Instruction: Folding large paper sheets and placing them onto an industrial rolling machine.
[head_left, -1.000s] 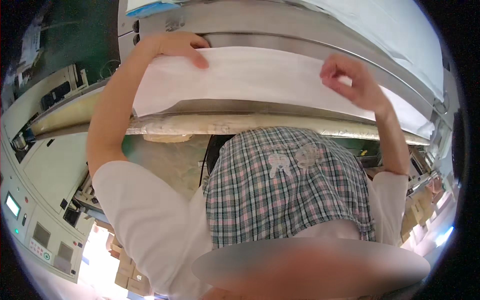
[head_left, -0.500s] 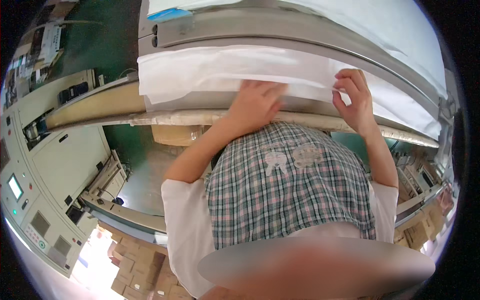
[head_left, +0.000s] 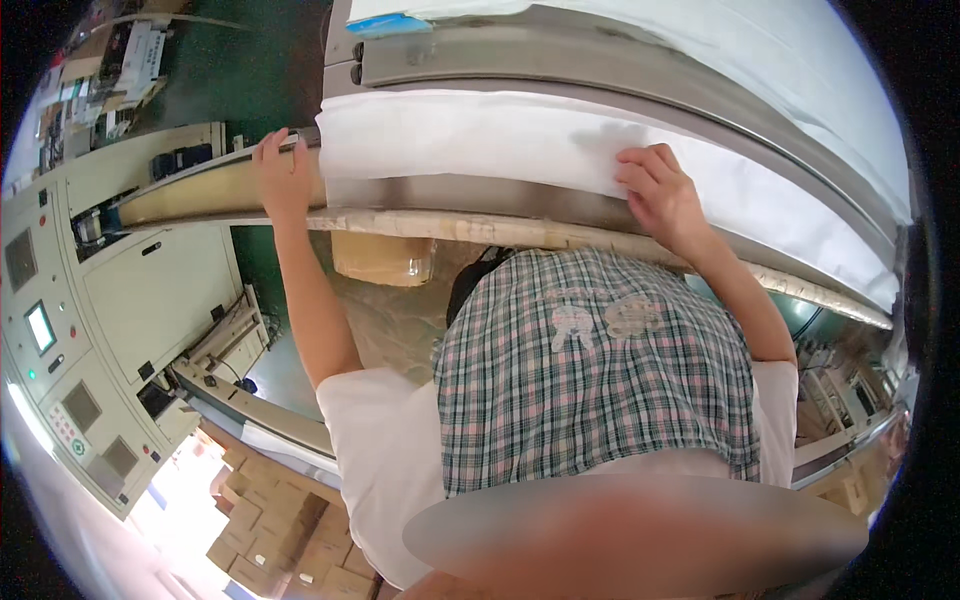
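A long strip of white cloth lies across a grey metal ledge in front of me. Beyond the cloth's left end, my left hand is raised over a yellowish padded bar, holding nothing, its fingers apart. My right hand hovers at the right half of the cloth with loosely bent fingers, thumb and fingertips apart. Its shadow falls on the white surface; whether a fingertip touches the cloth I cannot tell.
A worn pale rail runs along the front, close to my plaid apron. Behind the strip is a grey metal bar with more white cloth beyond. A control cabinet stands left; a cardboard box sits below the rail.
My left hand has moved from the middle of the cloth out past its left end. My right hand has shifted left and loosened its pinch. The cloth now lies flatter.
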